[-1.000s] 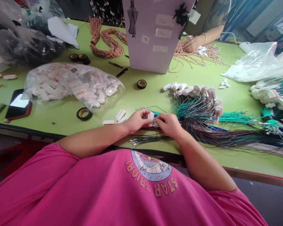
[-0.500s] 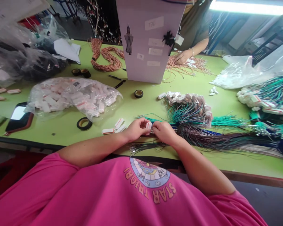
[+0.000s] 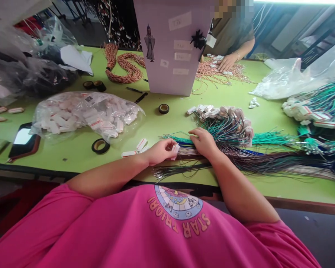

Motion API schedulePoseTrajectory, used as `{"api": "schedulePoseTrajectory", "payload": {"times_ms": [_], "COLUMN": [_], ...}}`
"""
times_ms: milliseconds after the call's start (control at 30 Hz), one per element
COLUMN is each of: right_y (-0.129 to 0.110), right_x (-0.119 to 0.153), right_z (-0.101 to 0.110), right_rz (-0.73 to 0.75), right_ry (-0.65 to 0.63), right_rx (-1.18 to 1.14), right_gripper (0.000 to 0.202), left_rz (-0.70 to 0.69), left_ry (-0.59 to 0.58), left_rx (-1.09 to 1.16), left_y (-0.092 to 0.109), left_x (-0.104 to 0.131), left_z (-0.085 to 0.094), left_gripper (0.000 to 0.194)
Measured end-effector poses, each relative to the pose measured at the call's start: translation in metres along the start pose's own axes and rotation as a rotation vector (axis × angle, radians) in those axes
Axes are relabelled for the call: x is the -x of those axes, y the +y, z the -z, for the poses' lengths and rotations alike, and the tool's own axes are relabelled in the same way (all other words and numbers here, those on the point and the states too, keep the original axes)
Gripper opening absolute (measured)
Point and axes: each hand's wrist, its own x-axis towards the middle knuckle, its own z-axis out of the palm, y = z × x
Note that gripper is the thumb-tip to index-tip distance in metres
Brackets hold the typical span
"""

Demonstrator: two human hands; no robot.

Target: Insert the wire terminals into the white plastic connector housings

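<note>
My left hand [image 3: 162,152] is closed on a small white connector [image 3: 174,149] above the green table. To its right, my right hand [image 3: 204,142] rests over the wire bundle with its fingers apart, and I see nothing held in it. Under and beside it run green wires [image 3: 270,138] and dark wires [image 3: 256,160]. White connectors [image 3: 212,111] sit on the far ends of a wire bunch beyond my right hand. A few loose white connectors [image 3: 141,144] lie just left of my left hand.
A plastic bag of connectors [image 3: 86,113] lies at left, near a phone [image 3: 24,140] and black tape rolls [image 3: 100,146], [image 3: 164,108]. A purple panel [image 3: 170,48] stands at the back. Another person's hand [image 3: 227,62] touches orange wires [image 3: 125,69] like those at back left.
My right hand has moved right and away from the connector, and its fingers have opened. My left hand still holds the connector. The other person's hand has shifted right.
</note>
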Motion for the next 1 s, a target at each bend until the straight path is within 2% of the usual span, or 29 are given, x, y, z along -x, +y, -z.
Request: {"api": "schedulePoseTrajectory", "payload": {"times_ms": [67,133,200,300,433,533,600,667,767,867,933,1000], "right_y": [0.0,-0.002,-0.003,-0.004,-0.006,-0.009,-0.008,-0.006,0.0,0.002,-0.002,-0.01], "right_x": [-0.001,-0.001,-0.001,0.0,0.002,0.003,0.004,0.003,-0.001,-0.001,0.002,0.009], "right_z": [-0.004,-0.008,-0.01,-0.009,-0.007,-0.005,-0.004,-0.003,-0.003,-0.004,-0.003,-0.001], "right_rz": [-0.009,-0.01,-0.008,0.001,-0.06,-0.141,-0.124,-0.116,-0.197,-0.249,-0.212,-0.092], "right_ry": [-0.014,-0.087,-0.112,-0.051,0.049,0.01,-0.012,0.006,0.038,0.088,0.122,0.101], "right_rx": [0.199,0.302,0.324,0.306,0.229,0.186,0.146,0.103,0.073,-0.052,-0.2,-0.3], "right_gripper": [0.028,0.027,0.028,0.028,0.021,0.023,0.026,0.028,0.025,0.024,0.023,0.022], "left_rz": [0.004,-0.016,-0.026,-0.021,-0.004,-0.012,-0.02,-0.024,-0.012,0.002,0.019,0.054], "left_ry": [-0.051,-0.072,-0.098,-0.114,-0.105,-0.116,-0.123,-0.119,-0.121,-0.127,-0.106,-0.076], "left_rx": [-0.107,-0.158,-0.179,-0.195,-0.157,-0.109,-0.082,-0.046,0.005,0.024,0.069,0.175], "left_y": [0.0,0.0,0.001,0.002,0.003,0.002,0.0,-0.002,-0.003,-0.003,-0.002,-0.002], "left_x": [0.003,0.005,0.006,0.006,0.006,0.005,0.004,0.004,0.003,0.003,0.002,0.001], "left_z": [0.001,0.001,0.0,-0.001,-0.002,-0.001,-0.001,0.0,-0.001,-0.002,-0.003,-0.005], "left_gripper": [0.038,0.035,0.033,0.032,0.031,0.03,0.032,0.036,0.041,0.037,0.036,0.038]}}
